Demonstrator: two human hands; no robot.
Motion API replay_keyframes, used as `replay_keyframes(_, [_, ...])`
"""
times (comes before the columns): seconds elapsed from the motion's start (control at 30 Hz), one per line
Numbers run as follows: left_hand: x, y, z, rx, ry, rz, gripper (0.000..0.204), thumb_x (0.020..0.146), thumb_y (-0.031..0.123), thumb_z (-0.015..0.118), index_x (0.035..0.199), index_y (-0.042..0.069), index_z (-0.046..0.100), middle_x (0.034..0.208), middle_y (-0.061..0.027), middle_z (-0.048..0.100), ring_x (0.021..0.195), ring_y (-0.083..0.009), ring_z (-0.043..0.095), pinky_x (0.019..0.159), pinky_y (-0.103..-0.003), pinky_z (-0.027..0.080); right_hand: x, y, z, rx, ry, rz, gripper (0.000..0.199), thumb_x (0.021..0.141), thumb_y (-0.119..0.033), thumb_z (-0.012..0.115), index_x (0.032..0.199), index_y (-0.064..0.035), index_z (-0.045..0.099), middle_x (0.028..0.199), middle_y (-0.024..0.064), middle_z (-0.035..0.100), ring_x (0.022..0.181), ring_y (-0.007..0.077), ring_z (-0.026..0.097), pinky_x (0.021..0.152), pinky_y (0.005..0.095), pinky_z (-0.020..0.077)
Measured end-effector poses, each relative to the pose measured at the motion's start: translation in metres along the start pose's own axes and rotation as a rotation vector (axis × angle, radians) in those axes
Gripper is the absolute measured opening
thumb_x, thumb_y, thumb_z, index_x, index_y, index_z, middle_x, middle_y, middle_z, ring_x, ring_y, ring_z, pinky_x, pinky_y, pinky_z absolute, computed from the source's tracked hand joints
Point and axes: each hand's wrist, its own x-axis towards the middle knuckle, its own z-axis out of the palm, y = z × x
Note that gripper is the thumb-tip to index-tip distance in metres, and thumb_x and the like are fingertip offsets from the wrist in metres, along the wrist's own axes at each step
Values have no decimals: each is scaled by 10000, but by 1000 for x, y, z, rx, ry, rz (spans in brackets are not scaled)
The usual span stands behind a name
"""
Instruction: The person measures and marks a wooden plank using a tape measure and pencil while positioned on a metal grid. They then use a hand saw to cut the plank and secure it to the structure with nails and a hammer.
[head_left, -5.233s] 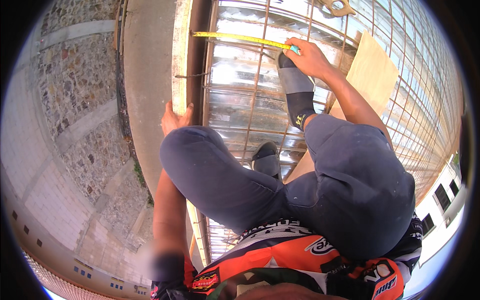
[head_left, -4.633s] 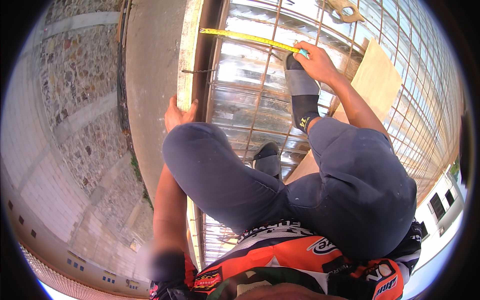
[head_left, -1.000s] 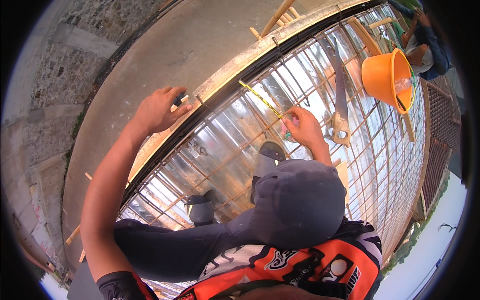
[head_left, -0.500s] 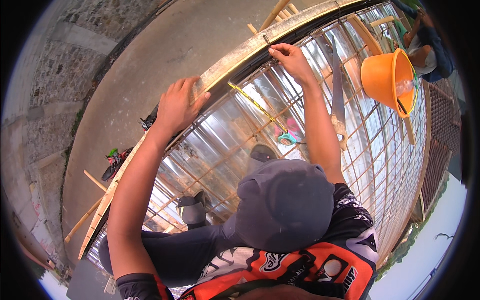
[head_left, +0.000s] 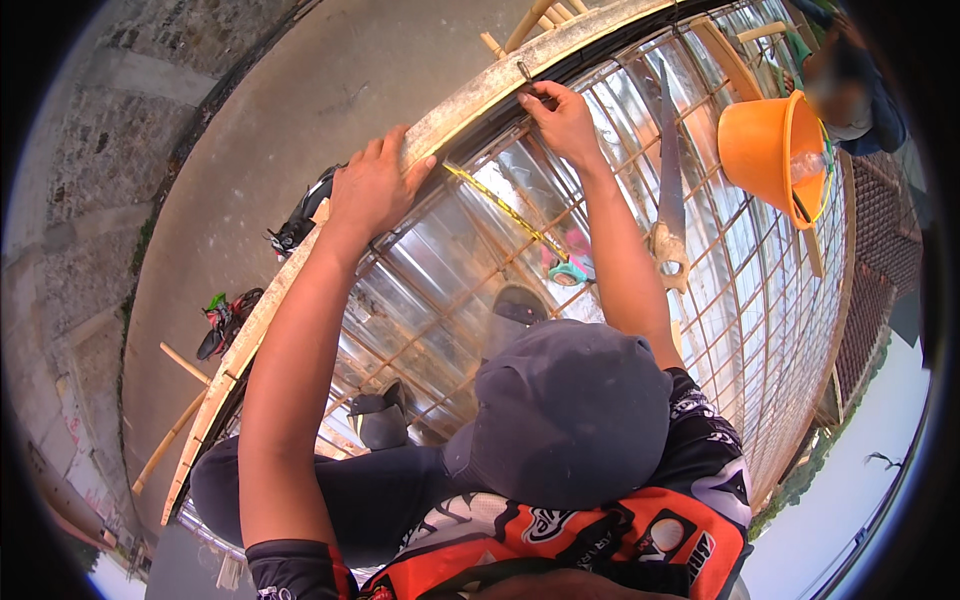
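Observation:
My left hand lies palm down on the pale wooden edge board, fingers draped over its top. A yellow tape measure blade starts just beside those fingers and runs across the rebar mesh to its teal case, which lies loose. My right hand is farther along the same board, fingers pinched on a small thin dark object held against the wood; I cannot tell what it is. My cap and raised knees fill the lower middle.
A hand saw lies on the mesh over shiny sheeting. An orange bucket stands at the upper right beside another person. Beyond the board is a drop to a concrete yard with motorbikes far below.
My right hand has let go of the tape measure case, which now lies on the mesh, and reached up to the edge board. My left hand slid along the board.

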Motion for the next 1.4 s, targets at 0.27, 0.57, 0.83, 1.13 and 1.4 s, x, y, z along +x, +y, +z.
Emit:
replay_keyframes(0.27, [5,-5,3,-5,-19,32,723,1118,608,529,1607,79,469,1422,-262,638,1291,-475,656,1059,-556,555,37,-9,-63,113,-599,169,302,1136,-333,672,1364,-150,745,1164,-70,772,1019,36,660,809,238,536])
replay_keyframes(0.57, [5,-8,-4,-65,-71,20,723,1118,597,541,1604,69,459,1435,-287,634,1310,-480,647,1079,-549,538,43,-4,-60,-41,-474,-5,222,1138,-203,652,1290,-59,725,1035,16,754,928,123,748,822,319,625])
replay_keyframes(0.83, [6,-9,-4,-93,-86,23,724,1115,599,545,1611,81,449,1423,-298,642,1295,-488,655,1078,-558,534,31,-1,-72,-204,-319,-171,241,1068,-139,744,1296,-74,788,1047,77,811,817,115,688,769,298,569])
replay_keyframes(1.13, [7,-9,-1,-101,-88,26,742,1115,605,542,1613,65,440,1441,-307,632,1304,-493,651,1087,-560,528,33,-23,-60,-409,-279,-573,199,1047,-139,729,1206,-34,784,1146,163,805,1040,372,775,887,425,625])
replay_keyframes(1.4, [8,-9,-3,-115,-99,26,729,1116,591,553,1608,64,445,1432,-309,638,1302,-490,653,1088,-552,530,33,-20,-62,-492,-303,-647,197,1052,-109,721,1235,-41,750,1145,154,790,1018,357,775,870,418,624])
